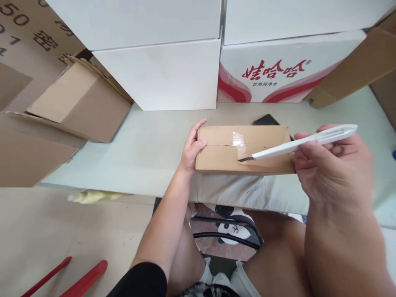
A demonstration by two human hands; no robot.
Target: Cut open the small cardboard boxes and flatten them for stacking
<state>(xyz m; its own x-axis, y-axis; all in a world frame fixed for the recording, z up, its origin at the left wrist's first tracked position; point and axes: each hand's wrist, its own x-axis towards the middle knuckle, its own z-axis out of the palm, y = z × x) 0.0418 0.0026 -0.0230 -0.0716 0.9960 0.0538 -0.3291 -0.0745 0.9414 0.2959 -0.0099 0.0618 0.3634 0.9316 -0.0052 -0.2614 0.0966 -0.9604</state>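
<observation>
A small brown cardboard box point(216, 159) lies at the front edge of the covered table, its long side facing me. Clear tape point(238, 142) crosses the seam on its top. My left hand point(192, 149) grips the box's left end, thumb on top and fingers around the far side. In my right hand point(331, 156) is a white utility knife point(305, 142), held between thumb and fingers. Its dark blade points left, with the tip over the box just below the tape; whether it touches the cardboard I cannot tell.
A black phone point(266, 120) lies behind the box. White cartons point(173, 76) are stacked along the back, one with red lettering. Brown cardboard boxes point(89, 103) stand at the left, and another brown carton point(343, 70) leans at the right. Red bars point(83, 280) show at lower left.
</observation>
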